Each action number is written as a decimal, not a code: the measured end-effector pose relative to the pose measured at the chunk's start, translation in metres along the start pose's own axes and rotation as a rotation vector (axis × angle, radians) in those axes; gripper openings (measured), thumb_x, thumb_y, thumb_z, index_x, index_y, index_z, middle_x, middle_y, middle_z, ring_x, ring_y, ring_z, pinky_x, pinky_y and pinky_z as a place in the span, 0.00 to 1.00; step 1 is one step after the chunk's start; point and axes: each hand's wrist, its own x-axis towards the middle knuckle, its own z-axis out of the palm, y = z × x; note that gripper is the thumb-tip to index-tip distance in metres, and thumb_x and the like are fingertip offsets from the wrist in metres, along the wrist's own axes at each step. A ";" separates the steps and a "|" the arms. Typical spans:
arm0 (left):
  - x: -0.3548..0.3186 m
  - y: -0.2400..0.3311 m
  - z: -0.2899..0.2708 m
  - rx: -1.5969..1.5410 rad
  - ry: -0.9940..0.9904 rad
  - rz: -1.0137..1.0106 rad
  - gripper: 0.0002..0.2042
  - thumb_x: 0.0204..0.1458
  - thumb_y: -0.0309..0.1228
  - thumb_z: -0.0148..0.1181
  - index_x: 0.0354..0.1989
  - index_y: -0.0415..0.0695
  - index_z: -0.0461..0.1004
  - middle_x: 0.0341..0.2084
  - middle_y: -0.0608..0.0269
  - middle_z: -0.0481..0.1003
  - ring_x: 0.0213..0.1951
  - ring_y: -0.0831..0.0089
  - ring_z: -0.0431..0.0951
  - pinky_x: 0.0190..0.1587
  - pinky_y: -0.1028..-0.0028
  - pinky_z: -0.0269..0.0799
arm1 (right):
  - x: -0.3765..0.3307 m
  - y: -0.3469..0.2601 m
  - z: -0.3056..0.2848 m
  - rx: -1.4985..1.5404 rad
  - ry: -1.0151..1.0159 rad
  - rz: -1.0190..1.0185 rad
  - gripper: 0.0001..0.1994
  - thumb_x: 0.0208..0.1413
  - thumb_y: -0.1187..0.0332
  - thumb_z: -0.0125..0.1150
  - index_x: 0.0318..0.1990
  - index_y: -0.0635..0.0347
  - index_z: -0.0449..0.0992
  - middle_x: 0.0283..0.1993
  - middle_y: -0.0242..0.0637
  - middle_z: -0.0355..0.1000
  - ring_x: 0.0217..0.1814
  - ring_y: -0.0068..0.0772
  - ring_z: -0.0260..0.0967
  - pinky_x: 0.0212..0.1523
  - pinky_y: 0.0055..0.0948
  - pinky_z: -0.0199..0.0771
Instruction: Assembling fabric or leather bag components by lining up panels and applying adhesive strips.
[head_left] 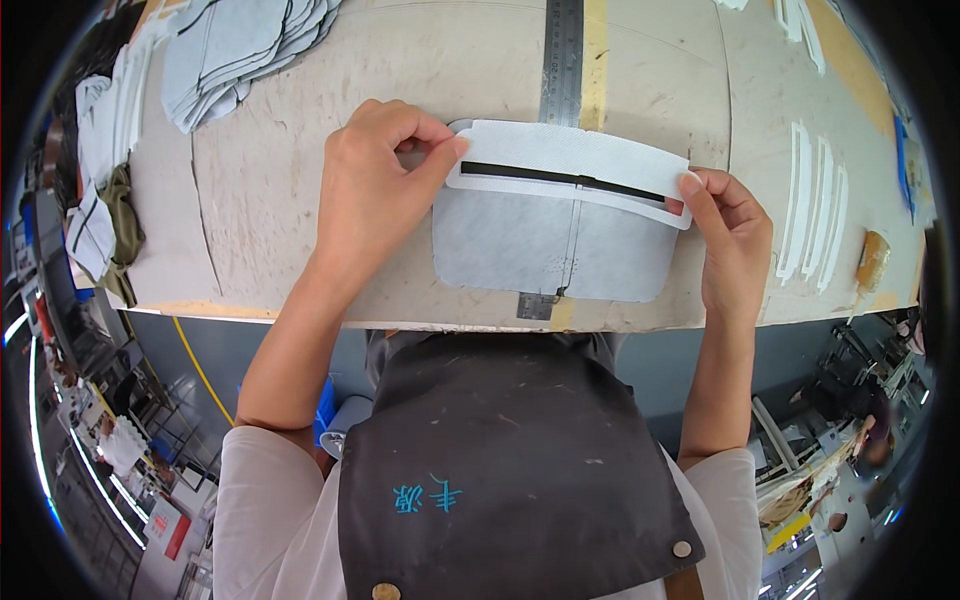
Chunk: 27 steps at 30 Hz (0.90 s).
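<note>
A white slotted strip [580, 146] is stretched between my two hands along the upper edge of a light grey fabric panel [510, 240] with rounded corners. My left hand [368, 185] pinches its left end between thumb and forefinger. At the right end, my right hand [735, 222] grips it with the thumb on top; a fingertip shows through the slot. A narrow black band [525, 173] runs along the slot, with a small dark mark near its middle. Down the panel's centre goes a thin dark line.
Beneath the panel runs a metal ruler [562, 60] beside yellow tape [594, 65]. Stacked grey panels [235, 55] lie at the far left. Several white strips [795, 205] and an amber-coloured roll or bottle [873, 262] are on the right. The table's front edge [430, 328] is close to me.
</note>
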 end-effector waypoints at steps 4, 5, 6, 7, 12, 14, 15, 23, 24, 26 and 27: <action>0.001 0.003 0.003 -0.006 0.057 0.001 0.04 0.45 0.23 0.69 0.25 0.38 0.78 0.23 0.61 0.78 0.30 0.71 0.76 0.32 0.74 0.74 | 0.000 0.000 0.004 -0.105 0.063 -0.022 0.08 0.58 0.71 0.65 0.37 0.69 0.78 0.30 0.31 0.75 0.33 0.16 0.71 0.38 0.16 0.69; 0.001 0.002 0.002 -0.004 0.053 -0.002 0.05 0.44 0.23 0.69 0.25 0.38 0.78 0.23 0.61 0.78 0.30 0.71 0.76 0.32 0.74 0.74 | 0.000 0.000 0.004 -0.104 0.061 -0.018 0.08 0.58 0.71 0.65 0.37 0.69 0.78 0.30 0.31 0.75 0.33 0.16 0.71 0.38 0.16 0.69; 0.001 0.002 0.002 -0.001 0.050 -0.004 0.05 0.44 0.23 0.69 0.25 0.38 0.78 0.24 0.61 0.78 0.30 0.71 0.76 0.32 0.74 0.74 | 0.000 0.000 0.004 -0.136 0.062 -0.024 0.08 0.58 0.71 0.65 0.37 0.69 0.78 0.30 0.31 0.75 0.33 0.16 0.71 0.38 0.16 0.69; 0.001 0.001 0.002 0.000 0.049 -0.007 0.05 0.44 0.23 0.69 0.25 0.38 0.78 0.24 0.61 0.78 0.30 0.71 0.76 0.32 0.74 0.74 | 0.001 0.000 0.004 -0.168 0.063 -0.031 0.08 0.58 0.71 0.65 0.37 0.69 0.78 0.30 0.31 0.76 0.32 0.16 0.71 0.38 0.16 0.69; 0.000 -0.003 -0.002 0.013 -0.006 -0.007 0.04 0.49 0.24 0.67 0.31 0.37 0.79 0.28 0.63 0.76 0.29 0.78 0.73 0.35 0.79 0.70 | 0.002 -0.001 0.005 -0.170 0.081 -0.025 0.08 0.58 0.71 0.65 0.36 0.69 0.78 0.30 0.32 0.76 0.33 0.16 0.72 0.37 0.16 0.69; 0.000 -0.003 -0.002 0.015 -0.010 -0.001 0.04 0.49 0.24 0.67 0.31 0.37 0.79 0.28 0.63 0.76 0.29 0.78 0.73 0.35 0.79 0.70 | 0.002 0.000 0.005 -0.168 0.081 -0.024 0.08 0.58 0.71 0.65 0.36 0.69 0.78 0.30 0.32 0.76 0.33 0.16 0.72 0.37 0.16 0.69; 0.000 -0.003 -0.003 0.018 -0.012 0.007 0.04 0.49 0.24 0.67 0.31 0.37 0.79 0.28 0.63 0.76 0.28 0.78 0.73 0.35 0.78 0.70 | 0.002 -0.001 0.006 -0.169 0.082 -0.023 0.08 0.58 0.71 0.65 0.36 0.69 0.78 0.30 0.32 0.76 0.33 0.16 0.72 0.37 0.16 0.69; 0.004 -0.001 -0.005 0.083 -0.061 0.041 0.05 0.48 0.24 0.67 0.29 0.36 0.77 0.27 0.62 0.76 0.28 0.76 0.72 0.34 0.77 0.70 | 0.003 -0.004 0.005 -0.199 0.050 -0.017 0.08 0.58 0.71 0.65 0.35 0.68 0.78 0.29 0.32 0.76 0.32 0.16 0.71 0.37 0.16 0.69; 0.004 -0.001 -0.005 0.079 -0.062 0.033 0.05 0.48 0.24 0.67 0.29 0.36 0.77 0.26 0.63 0.76 0.28 0.76 0.73 0.34 0.77 0.70 | 0.003 -0.004 0.005 -0.203 0.056 -0.019 0.08 0.58 0.71 0.65 0.35 0.68 0.78 0.29 0.32 0.76 0.32 0.17 0.72 0.36 0.16 0.69; 0.004 0.000 -0.005 0.087 -0.062 0.035 0.05 0.48 0.24 0.67 0.29 0.36 0.77 0.26 0.62 0.76 0.28 0.76 0.73 0.34 0.77 0.70 | 0.003 -0.005 0.007 -0.206 0.061 -0.021 0.08 0.58 0.71 0.65 0.35 0.69 0.78 0.29 0.32 0.75 0.32 0.17 0.72 0.36 0.16 0.69; 0.005 0.001 -0.005 0.095 -0.062 0.039 0.05 0.48 0.24 0.67 0.29 0.36 0.77 0.26 0.62 0.76 0.28 0.76 0.73 0.34 0.77 0.70 | 0.003 -0.005 0.007 -0.219 0.073 -0.025 0.08 0.58 0.71 0.65 0.35 0.69 0.78 0.29 0.32 0.75 0.32 0.17 0.72 0.36 0.16 0.70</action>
